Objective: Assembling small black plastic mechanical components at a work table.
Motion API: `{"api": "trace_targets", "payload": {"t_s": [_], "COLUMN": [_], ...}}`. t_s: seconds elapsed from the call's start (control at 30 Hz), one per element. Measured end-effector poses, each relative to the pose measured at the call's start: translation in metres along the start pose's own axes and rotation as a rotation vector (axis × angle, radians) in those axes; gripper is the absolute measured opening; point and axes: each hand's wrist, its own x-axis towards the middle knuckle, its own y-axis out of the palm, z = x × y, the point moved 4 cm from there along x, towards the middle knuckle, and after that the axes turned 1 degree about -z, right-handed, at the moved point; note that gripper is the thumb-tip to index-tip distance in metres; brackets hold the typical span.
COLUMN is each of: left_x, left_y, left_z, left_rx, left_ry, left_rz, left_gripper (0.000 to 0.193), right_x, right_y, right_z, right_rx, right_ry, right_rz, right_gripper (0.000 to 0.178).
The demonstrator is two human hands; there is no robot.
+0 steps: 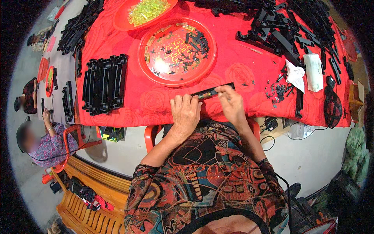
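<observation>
— Where do I stand at the red rose-patterned tablecloth [241, 74]?

— Assembly step, I judge. My left hand [186, 113] presses flat, fingers spread, on the near end of a long narrow black plastic strip [212, 92]; my right hand [230, 102] pinches it at mid-length. The strip lies at the cloth's six o'clock edge.

— And next?

— Probably a small fitting from the round red plastic tray of tiny black parts [177, 50], at the strip's eleven o'clock. That calls for freeing one hand.
</observation>
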Motion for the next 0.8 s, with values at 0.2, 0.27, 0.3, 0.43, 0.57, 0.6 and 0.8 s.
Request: {"api": "trace_targets", "payload": {"t_s": [0.2,0.27,0.3,0.43,0.57,0.6,0.8], "left_x": [-0.004,-0.002,-0.001,-0.001,0.001,0.000,-0.001], "left_y": [0.003,0.005,0.005,0.006,0.003,0.004,0.006], "left_z": [0.000,0.001,0.002,0.005,0.004,0.003,0.006], "left_rx": [-0.016,-0.026,-0.024,-0.073,-0.079,-0.081,-0.049], "left_ry": [-0.039,-0.044,-0.051,-0.075,-0.066,-0.048,-0.015], "left_rz": [0.002,0.007,0.016,0.018,-0.015,-0.015,0.010], "left_gripper": [0.022,0.022,0.021,0.021,0.022,0.022,0.022], "right_x": [0.000,0.001,0.002,0.001,-0.001,-0.001,-0.002], "right_y": [0.010,0.010,0.011,0.011,0.013,0.014,0.021], "right_z": [0.018,0.022,0.025,0.027,0.024,0.024,0.026], "right_rx": [-0.342,-0.354,-0.416,-0.480,-0.453,-0.416,-0.525], "right_ry": [0.033,0.019,0.013,-0.026,-0.033,-0.147,-0.147], "right_rz": [0.089,0.108,0.128,0.166,0.132,0.096,0.163], "right_gripper": [0.020,0.021,0.022,0.022,0.022,0.022,0.021]}}
